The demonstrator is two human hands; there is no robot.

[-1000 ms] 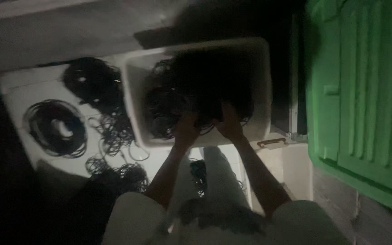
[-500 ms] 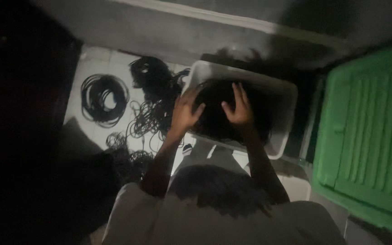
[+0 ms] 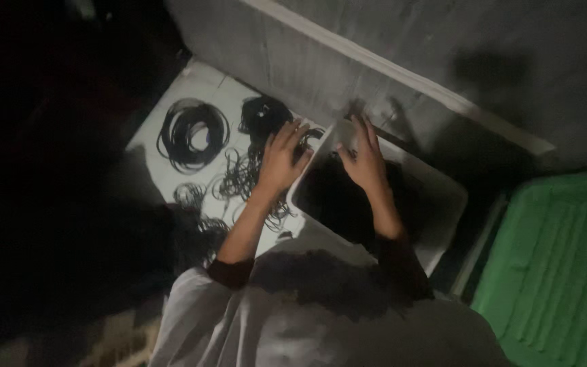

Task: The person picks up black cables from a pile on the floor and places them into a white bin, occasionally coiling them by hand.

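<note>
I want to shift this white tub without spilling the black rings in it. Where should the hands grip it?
Probably by the rim of the white tub, on two opposite sides, coming from above. It sits open side up with a thin raised edge. The left hand is at its near-left corner and the right hand reaches inside, so both are already close to that rim.

A dim workshop or storeroom floor is being shown: black rubber rings (image 3: 193, 134) are being sorted on pale tiles (image 3: 171, 173), beside a white plastic tub (image 3: 436, 204) and a green ribbed plastic crate (image 3: 558, 272).
</note>
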